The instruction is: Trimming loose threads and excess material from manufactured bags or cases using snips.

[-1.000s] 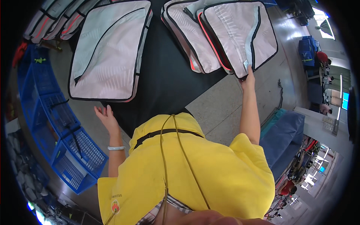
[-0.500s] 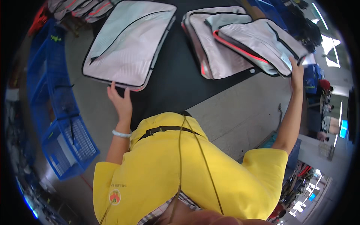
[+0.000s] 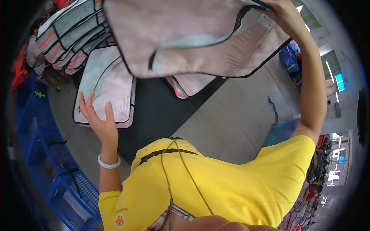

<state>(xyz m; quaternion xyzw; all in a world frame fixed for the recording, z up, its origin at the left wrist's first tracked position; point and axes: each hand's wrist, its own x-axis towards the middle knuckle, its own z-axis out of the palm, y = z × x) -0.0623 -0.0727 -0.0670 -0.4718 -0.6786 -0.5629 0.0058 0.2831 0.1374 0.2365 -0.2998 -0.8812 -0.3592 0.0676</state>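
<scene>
A large, flat, pale-pink fabric bag piece (image 3: 185,46) with black bound edges and a curved black-trimmed opening hangs raised over the table. My right hand (image 3: 283,15) is closed on its upper right corner, near a small white label. Fingers spread, my left hand (image 3: 102,123) is over the near part of a stack of similar bag pieces (image 3: 121,86) on the left; whether it touches them I cannot tell. Another stack of bag pieces (image 3: 194,84) with a red-orange edge lies farther right, mostly hidden behind the raised one.
Both stacks lie on a black table (image 3: 150,107). Blue plastic crates (image 3: 79,188) line the floor to the left. Beyond the table at the far left rises a pile of similar pieces (image 3: 75,34). A blue bin (image 3: 289,61) stands at the right.
My right hand has lifted the top bag piece off the right stack and swung it up and leftward. My left hand has moved from the left stack's near edge to over it.
</scene>
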